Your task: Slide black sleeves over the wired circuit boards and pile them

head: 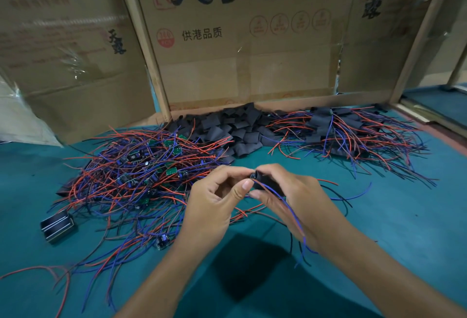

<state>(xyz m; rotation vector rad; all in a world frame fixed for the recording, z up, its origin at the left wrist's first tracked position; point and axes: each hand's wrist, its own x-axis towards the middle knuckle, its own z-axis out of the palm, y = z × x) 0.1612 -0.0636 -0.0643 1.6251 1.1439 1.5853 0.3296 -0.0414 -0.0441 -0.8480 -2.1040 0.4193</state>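
I saw the right hand (290,199) pinching a matte black sleeve (262,182) above green felt (379,216); the left hand (214,204) gripped its open end, thin wires (294,216) trailing over my right palm.

Even, moderately dim indoor light, cool cast, source overhead and behind the head camera. Dark soft-edged shadow falls on the teal felt-covered table (404,216) between the forearms, low centre. Softer shadows lie under the tangled heap of red and blue wired green circuit boards (141,173). Faint glare on the crinkled clear plastic film (73,60) at left, over the brown printed cardboard panels (240,47). Strong wide-angle distortion: wooden frame posts lean outward and bend near the edges. Centre fairly sharp; upper corners and printed characters at top soft and smeared. Slight blur on fingertips. Mild compression noise in dark areas.
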